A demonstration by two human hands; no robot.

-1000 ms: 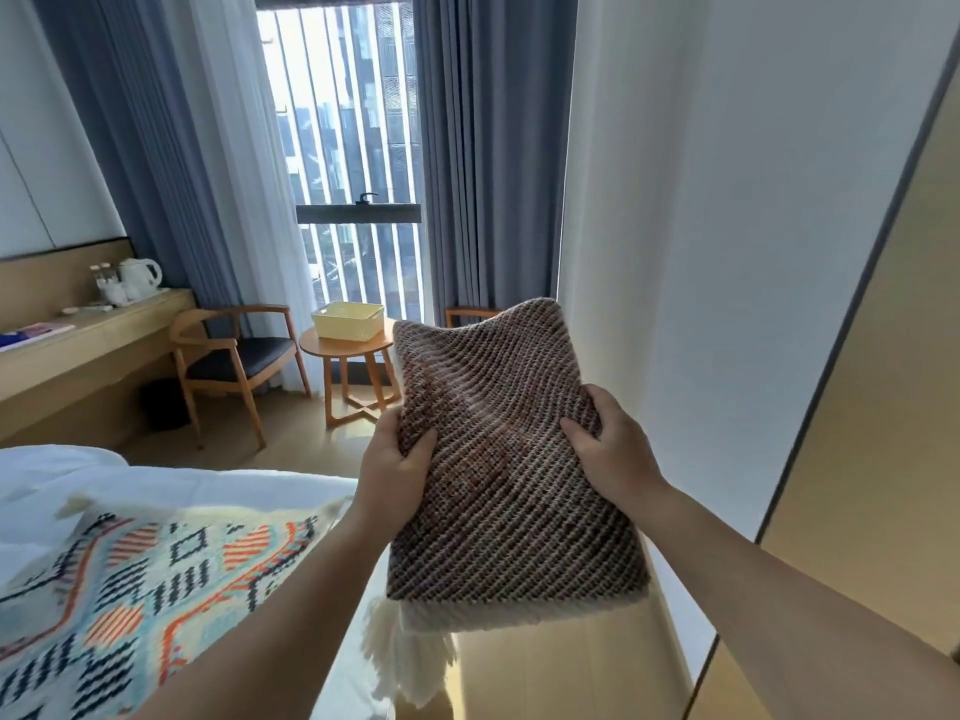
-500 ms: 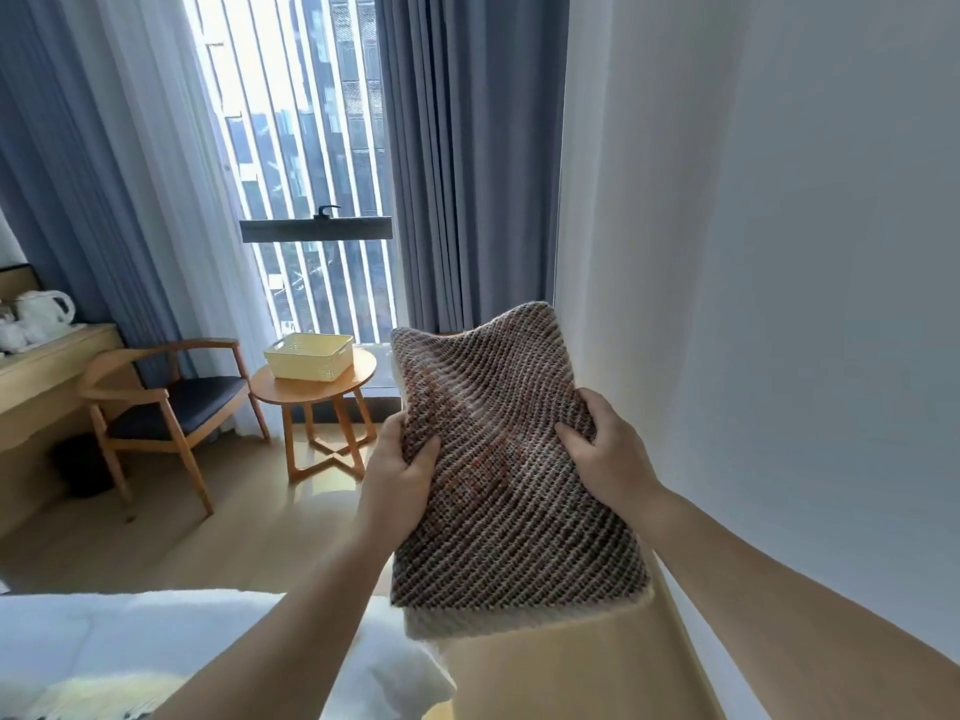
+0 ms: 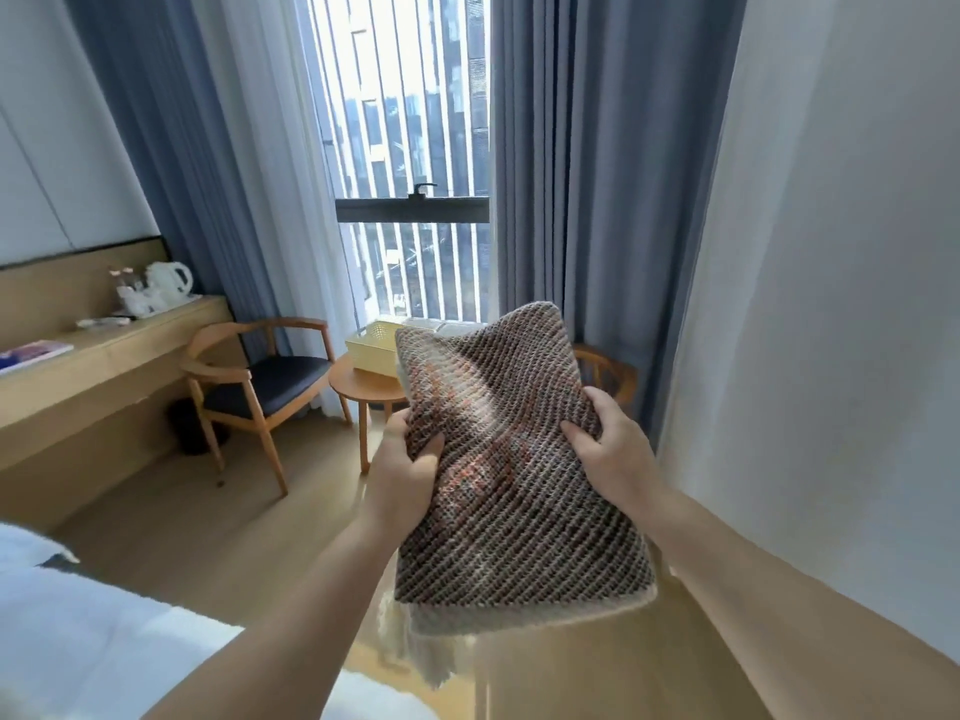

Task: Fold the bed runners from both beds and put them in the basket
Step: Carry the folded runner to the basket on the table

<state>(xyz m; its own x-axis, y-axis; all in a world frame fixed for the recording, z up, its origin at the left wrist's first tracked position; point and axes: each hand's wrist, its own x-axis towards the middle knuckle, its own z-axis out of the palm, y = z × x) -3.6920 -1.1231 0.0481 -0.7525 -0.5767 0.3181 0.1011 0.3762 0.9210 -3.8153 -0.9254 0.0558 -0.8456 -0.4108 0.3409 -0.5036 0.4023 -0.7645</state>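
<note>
While both hands, L (image 3: 402,478) & R (image 3: 613,449), grip folded bed runner (image 3: 511,491), no text legible; basket (image 3: 371,350) beyond.

The folded bed runner (image 3: 514,459) hides the right part of the yellow basket (image 3: 371,348), much of the round side table (image 3: 358,389) and most of a second chair (image 3: 605,374) at 3 o'clock from it. The bed (image 3: 78,631) is cut off at the frame's 8 o'clock corner. Small items beside the kettle (image 3: 169,280) on the desk (image 3: 78,361) are too blurred to identify.
</note>
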